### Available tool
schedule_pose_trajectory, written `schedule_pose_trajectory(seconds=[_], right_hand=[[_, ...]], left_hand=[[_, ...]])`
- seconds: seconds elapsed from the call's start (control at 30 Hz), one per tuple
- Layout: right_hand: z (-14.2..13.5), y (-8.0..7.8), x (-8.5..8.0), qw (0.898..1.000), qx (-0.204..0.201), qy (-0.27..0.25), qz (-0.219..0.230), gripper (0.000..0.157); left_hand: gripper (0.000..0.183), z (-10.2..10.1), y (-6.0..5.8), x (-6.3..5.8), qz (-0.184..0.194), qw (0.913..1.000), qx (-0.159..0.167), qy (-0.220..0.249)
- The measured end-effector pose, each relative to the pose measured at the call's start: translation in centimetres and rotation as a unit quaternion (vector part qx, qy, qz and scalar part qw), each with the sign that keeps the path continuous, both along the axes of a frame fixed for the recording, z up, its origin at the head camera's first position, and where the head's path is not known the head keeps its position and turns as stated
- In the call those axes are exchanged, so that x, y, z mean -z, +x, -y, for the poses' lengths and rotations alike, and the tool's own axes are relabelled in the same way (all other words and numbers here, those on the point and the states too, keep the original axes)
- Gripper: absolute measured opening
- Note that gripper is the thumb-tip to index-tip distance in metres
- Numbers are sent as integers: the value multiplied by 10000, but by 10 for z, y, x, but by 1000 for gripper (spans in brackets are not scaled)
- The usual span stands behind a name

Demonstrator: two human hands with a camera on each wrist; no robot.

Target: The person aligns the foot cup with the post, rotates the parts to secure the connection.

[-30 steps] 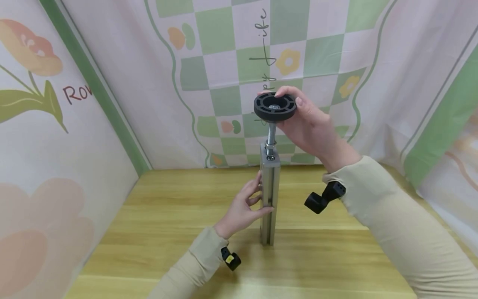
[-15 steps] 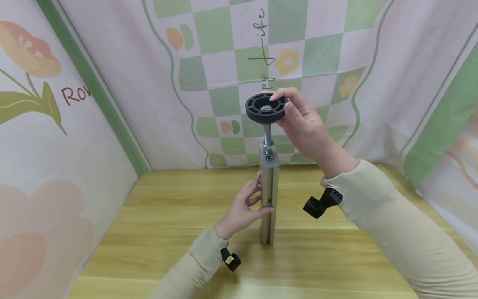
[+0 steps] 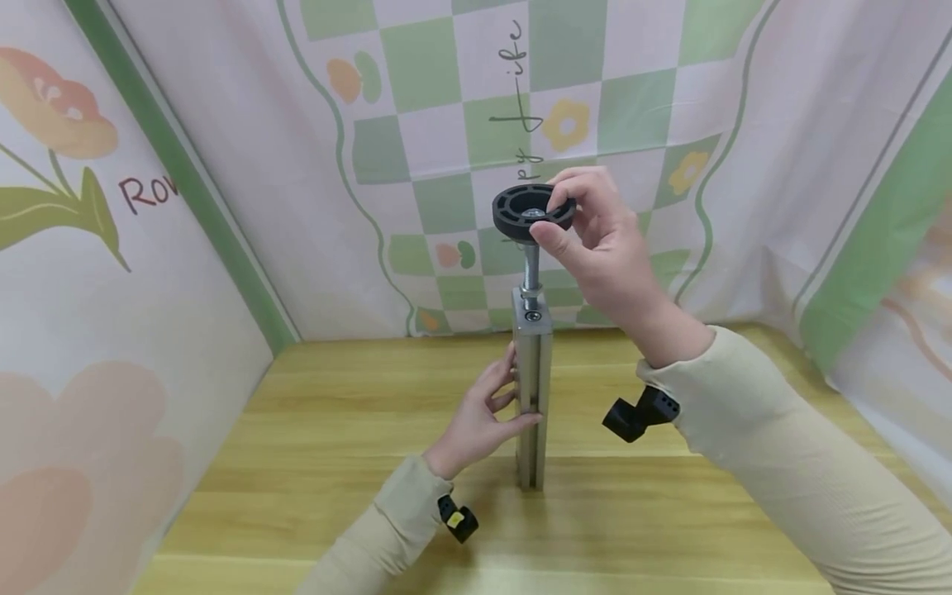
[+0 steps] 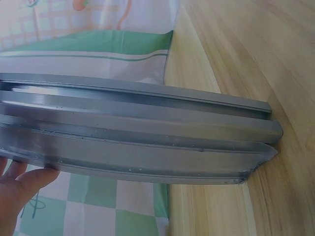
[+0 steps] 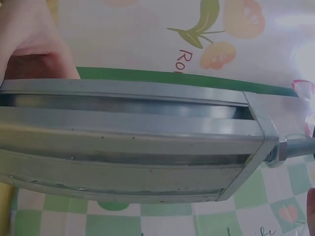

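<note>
A grooved aluminium profile [image 3: 534, 372] stands upright on the table. A metal end plate [image 3: 531, 324] caps it, with a screw head showing. From the plate rises a threaded rod [image 3: 531, 266] with a hex nut [image 5: 282, 150] low on it. The rod carries a round black levelling foot [image 3: 511, 223], cupped side up. My left hand [image 3: 478, 417] grips the profile around its middle, thumb across the near face; its other fingers are partly hidden behind. At the foot's right side my right hand [image 3: 613, 256] pinches the rim, thumb in front and forefinger over the edge.
The wooden table [image 3: 327, 413] runs back to a green-and-white checked curtain [image 3: 424, 74]. A printed curtain [image 3: 89, 314] closes the left side, another hangs at right. Black camera mounts [image 3: 628, 420] stick out from both wrists.
The right thumb has come around to the front of the foot's rim, and the forefinger has shifted along it. The foot has tilted slightly. My left hand keeps its hold on the profile.
</note>
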State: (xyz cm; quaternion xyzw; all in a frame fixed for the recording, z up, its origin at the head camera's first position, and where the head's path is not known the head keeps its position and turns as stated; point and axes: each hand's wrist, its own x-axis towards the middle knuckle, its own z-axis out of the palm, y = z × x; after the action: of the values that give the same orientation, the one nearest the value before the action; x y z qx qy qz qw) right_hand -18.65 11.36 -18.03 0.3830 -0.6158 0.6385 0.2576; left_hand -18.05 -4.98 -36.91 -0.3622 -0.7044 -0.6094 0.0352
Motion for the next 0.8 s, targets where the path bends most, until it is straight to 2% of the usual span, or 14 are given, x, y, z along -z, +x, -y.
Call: schedule_pose_trajectory(seconds=[0.2, 0.27, 0.4, 0.6, 0.8], right_hand=[[3, 5, -5, 9935, 1131, 130, -97, 30], [4, 6, -7, 9893, 1454, 99, -46, 27], [5, 6, -8, 9826, 1853, 12, 109, 24], [6, 6, -8, 9786, 2033, -80, 305, 26], [8, 7, -6, 9826, 1850, -113, 148, 24]], left_hand=[[94, -2, 0, 1, -14, 10000, -12, 87], [95, -3, 0, 1, -63, 9999, -26, 82], [95, -3, 1, 0, -115, 9999, -51, 70], [94, -4, 2, 0, -37, 9999, -104, 29], [92, -3, 2, 1, -44, 9999, -110, 39]])
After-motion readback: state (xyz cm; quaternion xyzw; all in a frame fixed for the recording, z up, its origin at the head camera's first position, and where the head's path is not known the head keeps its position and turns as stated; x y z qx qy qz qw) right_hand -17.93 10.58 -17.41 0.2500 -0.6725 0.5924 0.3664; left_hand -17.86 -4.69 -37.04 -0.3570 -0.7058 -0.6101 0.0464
